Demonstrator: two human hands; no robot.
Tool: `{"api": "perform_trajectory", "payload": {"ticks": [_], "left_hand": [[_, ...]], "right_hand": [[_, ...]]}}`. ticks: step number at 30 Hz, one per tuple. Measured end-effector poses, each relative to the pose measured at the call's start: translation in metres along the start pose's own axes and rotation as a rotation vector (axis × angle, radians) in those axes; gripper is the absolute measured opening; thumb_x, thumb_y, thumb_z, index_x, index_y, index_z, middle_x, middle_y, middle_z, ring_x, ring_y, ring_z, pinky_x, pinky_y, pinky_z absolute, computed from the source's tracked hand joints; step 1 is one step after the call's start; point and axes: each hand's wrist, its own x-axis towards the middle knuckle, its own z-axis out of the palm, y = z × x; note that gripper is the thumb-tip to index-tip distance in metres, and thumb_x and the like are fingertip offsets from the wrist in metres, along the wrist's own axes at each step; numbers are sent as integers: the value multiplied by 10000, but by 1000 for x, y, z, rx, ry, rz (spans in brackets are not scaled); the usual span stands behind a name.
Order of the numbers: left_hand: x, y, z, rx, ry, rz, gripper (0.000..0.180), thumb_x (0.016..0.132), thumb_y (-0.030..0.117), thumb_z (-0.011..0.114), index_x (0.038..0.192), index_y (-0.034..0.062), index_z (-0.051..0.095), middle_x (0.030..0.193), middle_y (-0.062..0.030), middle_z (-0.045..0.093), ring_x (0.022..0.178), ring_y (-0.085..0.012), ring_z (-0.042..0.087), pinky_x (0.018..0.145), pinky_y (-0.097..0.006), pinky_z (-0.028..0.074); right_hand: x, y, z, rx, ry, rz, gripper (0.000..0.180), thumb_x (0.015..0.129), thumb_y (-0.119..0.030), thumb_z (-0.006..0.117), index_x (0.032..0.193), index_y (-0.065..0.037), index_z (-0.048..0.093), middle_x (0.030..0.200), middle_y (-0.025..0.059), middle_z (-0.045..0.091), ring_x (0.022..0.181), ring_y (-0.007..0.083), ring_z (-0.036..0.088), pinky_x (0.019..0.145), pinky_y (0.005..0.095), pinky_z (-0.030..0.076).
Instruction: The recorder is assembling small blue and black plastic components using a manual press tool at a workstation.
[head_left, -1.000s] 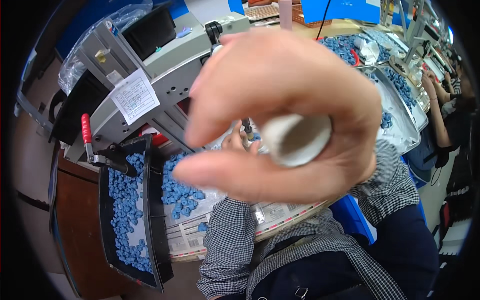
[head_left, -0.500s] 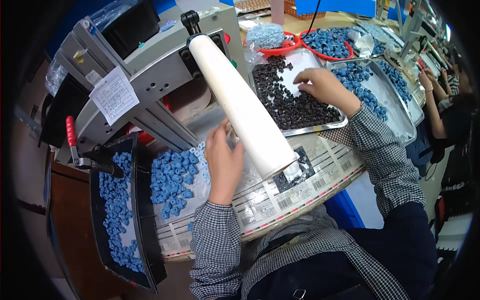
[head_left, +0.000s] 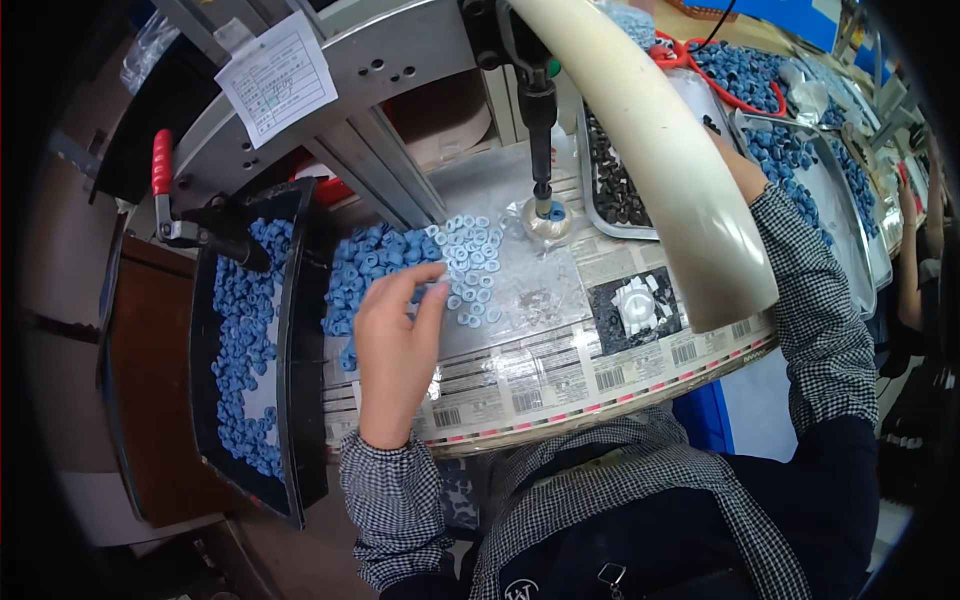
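Observation:
My left hand (head_left: pixel 395 335) is over the worktable, thumb and forefinger slightly apart beside a spread of light-blue rings (head_left: pixel 470 250). A heap of darker blue rubber-like parts (head_left: pixel 370 260) lies just behind its fingers. Only the wrist of my right hand (head_left: pixel 738 170) shows, near the tray of small black parts (head_left: pixel 615 180); the fingers are hidden by a thick cream tube (head_left: pixel 650 150) that slopes across from the bench press. Under the press's black rod (head_left: pixel 540 130), a blue piece sits on a round pale base (head_left: pixel 547 222).
A black bin (head_left: pixel 285 390) of blue parts hangs at the left, below a red-handled clamp (head_left: pixel 163 170). White pieces (head_left: pixel 640 305) lie on a dark pad near the front edge. Trays (head_left: pixel 850 200) and a red-rimmed basket (head_left: pixel 740 100) of blue parts stand far right. Another person's arm (head_left: pixel 910 230) is beyond.
My left hand has left the cream tube and moved left to the rings. My right hand has gone behind the tube. The view has shifted, exposing the rod and round base.

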Motion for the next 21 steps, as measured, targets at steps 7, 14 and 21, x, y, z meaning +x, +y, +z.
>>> {"api": "perform_trajectory", "payload": {"ticks": [7,14,21], "left_hand": [[7,-14,52,224,-75,154,97,875,92,681,934,49,745,955,-102,703,902,-305,622,824,-420,469],[20,-18,66,405,-100,191,104,836,138,726,917,83,761,881,-76,664,927,-276,592,819,-422,437],[25,-9,54,117,-162,-13,118,868,64,709,979,30,731,934,-85,720,824,-251,683,741,-370,527]], "right_hand": [[1,0,-2,103,57,-214,182,784,-74,725,962,-37,718,899,162,718,886,350,687,808,442,535],[11,-10,7,-10,40,-94,171,786,-97,735,946,-38,716,912,175,718,886,352,686,808,438,536],[16,-3,3,190,-39,-61,180,769,-106,762,924,-30,711,881,147,723,833,299,695,759,396,540]]}}
